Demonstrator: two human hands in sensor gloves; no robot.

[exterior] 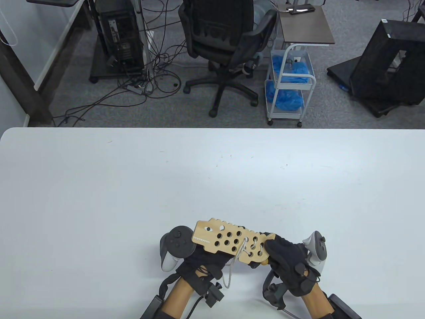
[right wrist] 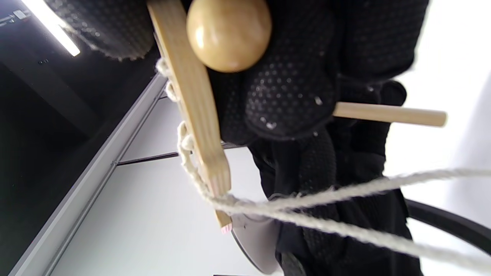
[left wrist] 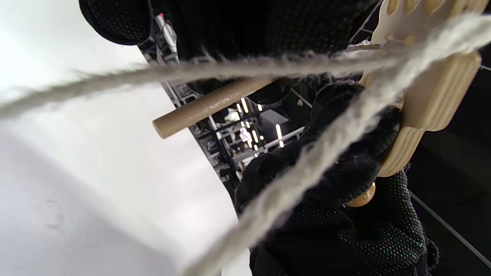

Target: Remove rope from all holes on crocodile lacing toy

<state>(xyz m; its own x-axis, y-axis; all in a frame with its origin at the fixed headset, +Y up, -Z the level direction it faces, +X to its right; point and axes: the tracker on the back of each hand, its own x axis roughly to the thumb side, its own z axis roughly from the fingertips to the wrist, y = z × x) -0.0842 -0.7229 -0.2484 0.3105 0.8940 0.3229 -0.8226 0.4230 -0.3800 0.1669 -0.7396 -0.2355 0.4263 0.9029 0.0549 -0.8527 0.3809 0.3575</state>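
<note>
While no lettering can be read on anything, the left hand (exterior: 199,262) grips the crocodile lacing toy (exterior: 232,242) from beneath, held just above the table (exterior: 99,186) near its front edge. The rope (exterior: 232,265) loops down from the middle holes. The right hand (exterior: 289,262) clasps the toy's tail. Only the wrist views show the wooden needle (right wrist: 389,114) and a round wooden knob (right wrist: 229,34).

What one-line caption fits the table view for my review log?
Both gloved hands, left hand and right hand, hold the wooden crocodile lacing board above the white table, rope still threaded.
</note>
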